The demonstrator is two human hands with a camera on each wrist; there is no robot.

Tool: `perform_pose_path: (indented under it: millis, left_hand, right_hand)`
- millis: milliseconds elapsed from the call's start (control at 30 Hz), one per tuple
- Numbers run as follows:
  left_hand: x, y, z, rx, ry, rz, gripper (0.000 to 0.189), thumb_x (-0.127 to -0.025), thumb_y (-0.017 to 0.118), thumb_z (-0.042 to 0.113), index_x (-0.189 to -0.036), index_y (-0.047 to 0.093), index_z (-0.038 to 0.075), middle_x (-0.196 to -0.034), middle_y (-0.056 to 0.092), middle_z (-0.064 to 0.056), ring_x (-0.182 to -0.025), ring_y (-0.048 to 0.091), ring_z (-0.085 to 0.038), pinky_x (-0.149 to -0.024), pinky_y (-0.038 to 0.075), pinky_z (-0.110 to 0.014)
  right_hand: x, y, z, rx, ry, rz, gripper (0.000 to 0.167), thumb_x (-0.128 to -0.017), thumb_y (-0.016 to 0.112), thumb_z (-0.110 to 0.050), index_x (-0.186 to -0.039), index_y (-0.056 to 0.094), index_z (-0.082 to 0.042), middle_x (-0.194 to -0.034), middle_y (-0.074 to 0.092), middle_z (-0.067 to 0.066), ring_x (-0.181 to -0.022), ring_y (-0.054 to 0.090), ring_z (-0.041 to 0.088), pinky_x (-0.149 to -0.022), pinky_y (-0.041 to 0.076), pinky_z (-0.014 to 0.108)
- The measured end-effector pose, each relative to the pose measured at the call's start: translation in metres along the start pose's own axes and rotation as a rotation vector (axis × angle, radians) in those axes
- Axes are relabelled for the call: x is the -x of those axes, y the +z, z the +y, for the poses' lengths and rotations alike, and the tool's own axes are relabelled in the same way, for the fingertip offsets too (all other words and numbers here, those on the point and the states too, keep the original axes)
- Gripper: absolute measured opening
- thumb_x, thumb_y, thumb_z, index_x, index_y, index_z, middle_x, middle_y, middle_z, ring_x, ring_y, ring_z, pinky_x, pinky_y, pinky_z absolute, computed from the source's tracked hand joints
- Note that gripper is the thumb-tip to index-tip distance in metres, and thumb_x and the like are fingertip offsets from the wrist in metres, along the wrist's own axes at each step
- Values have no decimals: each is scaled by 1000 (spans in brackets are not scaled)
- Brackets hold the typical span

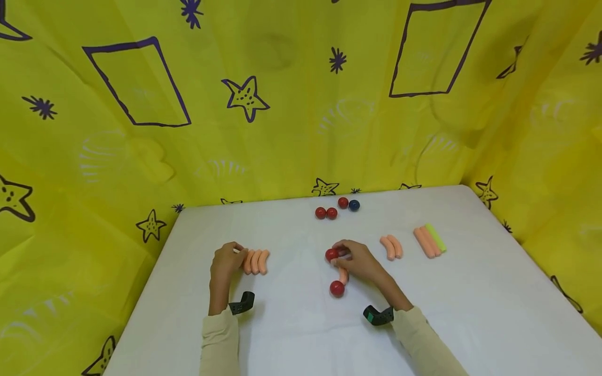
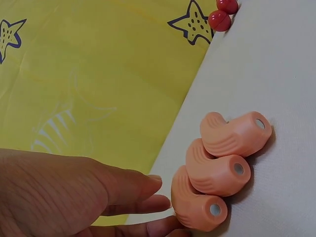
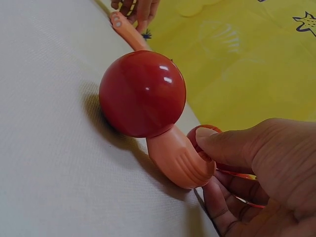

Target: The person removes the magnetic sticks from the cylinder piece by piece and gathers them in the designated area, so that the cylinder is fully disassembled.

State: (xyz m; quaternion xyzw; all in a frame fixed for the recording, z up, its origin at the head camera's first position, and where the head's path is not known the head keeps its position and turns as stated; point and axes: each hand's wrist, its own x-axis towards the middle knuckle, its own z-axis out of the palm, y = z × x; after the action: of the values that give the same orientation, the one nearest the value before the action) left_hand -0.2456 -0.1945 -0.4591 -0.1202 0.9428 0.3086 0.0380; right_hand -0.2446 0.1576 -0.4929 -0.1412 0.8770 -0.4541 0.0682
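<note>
My left hand (image 1: 228, 259) is at the left side of three curved peach-coloured magnetic sticks (image 1: 255, 261) lying side by side. In the left wrist view its fingers (image 2: 143, 228) reach the closest curved stick (image 2: 197, 207), while the thumb stands apart from it. Round grey discs show in the sticks' ends. With thumb and fingers, my right hand (image 1: 361, 262) pinches a red ball (image 1: 331, 255) at the far end of another curved stick (image 3: 177, 158). A second red ball (image 3: 142, 94) sits on that stick's near end.
Toward the back edge are several balls, red ones (image 1: 321, 213) and a blue one (image 1: 354, 205). Right of my right hand lie two curved sticks (image 1: 391, 247), then straight peach sticks (image 1: 426, 243) beside a green stick (image 1: 436, 238). A yellow patterned sheet (image 1: 291, 146) borders the white table (image 1: 291, 324).
</note>
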Motion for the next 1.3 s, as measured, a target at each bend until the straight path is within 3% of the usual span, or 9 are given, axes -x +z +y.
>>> perform_pose_path:
  millis: [233, 400, 567, 733, 867, 1000, 1133, 1300]
  left_hand:
    - [0, 1, 0, 20, 5, 49, 33, -93, 55, 27, -111, 66, 2, -102, 70, -19, -80, 66, -28, -59, 49, -34]
    - [0, 0, 8, 75, 58, 181, 26, -95, 56, 23, -107, 67, 2, -96, 70, -17, -79, 65, -29, -60, 48, -37]
    - [3, 1, 22, 138, 206, 293, 19, -95, 58, 17, -101, 68, 1, -91, 70, -16, -81, 66, -29, -67, 52, -40]
    - [5, 11, 39, 192, 393, 299, 14, -95, 61, 13, -97, 70, 1, -82, 70, -11, -75, 63, -23, -69, 52, -35]
    - [9, 22, 54, 198, 507, 250, 11, -94, 62, 11, -94, 70, 3, -78, 67, -8, -73, 60, -20, -68, 50, -34]
    - [12, 36, 63, 137, 604, 157, 10, -94, 63, 11, -92, 71, 6, -80, 67, -5, -72, 61, -16, -67, 51, -31]
    - [16, 51, 71, 87, 658, 22, 10, -94, 64, 13, -96, 70, 6, -83, 68, -5, -75, 62, -15, -68, 51, -27]
    - [21, 72, 83, 68, 673, -158, 20, -94, 64, 17, -109, 68, 4, -93, 68, -8, -84, 64, -18, -72, 52, -28]
  right_hand:
    - [1, -1, -2, 18, 9, 3, 31, -89, 71, -18, -118, 65, -9, -112, 67, 6, -104, 61, 21, -89, 53, 38]
    - [2, -2, -2, 55, -3, 9, 29, -89, 71, -17, -116, 65, -8, -110, 66, 6, -101, 61, 19, -89, 52, 38]
    - [3, -3, -3, 105, 6, 13, 28, -89, 71, -17, -114, 65, -5, -106, 65, 7, -97, 61, 19, -87, 51, 37]
    - [3, -5, -4, 134, 35, 3, 24, -89, 70, -17, -109, 66, -3, -102, 64, 8, -92, 60, 18, -82, 52, 35]
    - [3, -6, -6, 136, 56, -8, 17, -89, 70, -17, -100, 68, -4, -95, 62, 7, -87, 57, 17, -78, 50, 32]
    - [5, -6, -9, 125, 74, -18, 14, -89, 70, -15, -95, 67, -3, -88, 61, 6, -82, 55, 16, -73, 47, 29]
    - [7, -4, -12, 112, 84, -36, 13, -89, 70, -14, -94, 67, -3, -84, 62, 4, -79, 55, 16, -71, 47, 28]
    - [6, -1, -14, 121, 63, -35, 12, -89, 70, -14, -96, 70, -5, -81, 62, 1, -76, 55, 14, -70, 46, 27]
